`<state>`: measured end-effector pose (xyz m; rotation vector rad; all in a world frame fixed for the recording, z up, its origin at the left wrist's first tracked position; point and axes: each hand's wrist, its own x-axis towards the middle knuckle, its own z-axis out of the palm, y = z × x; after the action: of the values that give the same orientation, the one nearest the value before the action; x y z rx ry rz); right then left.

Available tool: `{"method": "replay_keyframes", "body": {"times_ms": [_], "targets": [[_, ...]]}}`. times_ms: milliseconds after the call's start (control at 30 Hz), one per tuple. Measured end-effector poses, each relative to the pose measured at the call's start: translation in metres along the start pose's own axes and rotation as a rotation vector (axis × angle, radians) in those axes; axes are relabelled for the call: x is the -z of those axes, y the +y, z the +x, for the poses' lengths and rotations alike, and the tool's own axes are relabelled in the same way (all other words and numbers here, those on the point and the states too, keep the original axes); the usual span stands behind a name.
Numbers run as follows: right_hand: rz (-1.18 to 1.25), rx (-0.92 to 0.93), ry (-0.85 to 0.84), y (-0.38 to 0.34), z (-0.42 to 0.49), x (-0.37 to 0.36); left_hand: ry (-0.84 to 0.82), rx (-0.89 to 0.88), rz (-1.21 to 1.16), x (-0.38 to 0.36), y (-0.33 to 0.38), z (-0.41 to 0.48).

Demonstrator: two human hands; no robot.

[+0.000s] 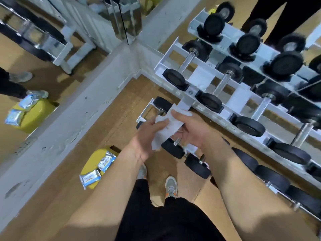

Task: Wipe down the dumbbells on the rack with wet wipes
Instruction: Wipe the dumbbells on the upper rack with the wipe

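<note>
The white rack [199,77] runs from the room corner toward the right edge, where it is cut off. It has three tiers, and the top one is doubled by a mirror [34,49] behind it, so real and reflected parts are hard to separate there. Black-headed dumbbells [211,101] lie across every tier. The lowest row slips under the right forearm, and its far end is blurred.

A yellow stool [90,164] stands on the wooden floor near the rack's left end, with its lower edge hidden by the left forearm.

The left hand [147,136] curls its fingers around a crumpled white wet wipe [165,131]. The right hand [191,129] pinches the wipe's upper edge under its thumb, and its other fingers are partly hidden behind the cloth. The wipe is held in the air over the left end of the lowest tier, covering most of a small dumbbell there.

Two blue-and-white wipe packets [106,160] lie at the stool's near edge, their print unreadable.
</note>
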<state>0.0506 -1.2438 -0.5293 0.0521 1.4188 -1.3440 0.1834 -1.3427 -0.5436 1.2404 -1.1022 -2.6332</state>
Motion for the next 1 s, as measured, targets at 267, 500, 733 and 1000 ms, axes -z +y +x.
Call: {"method": "replay_keyframes", "body": {"times_ms": [267, 500, 733, 1000], "targets": [[-0.039, 0.051, 0.179, -0.039, 0.023, -0.018, -0.056, -0.176, 0.652, 0.006, 0.05, 0.03], [-0.146, 0.062, 0.205, -0.068, 0.043, 0.008, -0.249, 0.039, 0.715, -0.021, 0.075, 0.063], [-0.21, -0.014, 0.201, -0.1, 0.061, 0.056, -0.221, 0.116, 0.725, -0.063, 0.082, 0.091], [-0.078, -0.03, -0.088, -0.123, 0.06, 0.101, 0.086, 0.124, 0.398, -0.111, 0.076, 0.102]]}}
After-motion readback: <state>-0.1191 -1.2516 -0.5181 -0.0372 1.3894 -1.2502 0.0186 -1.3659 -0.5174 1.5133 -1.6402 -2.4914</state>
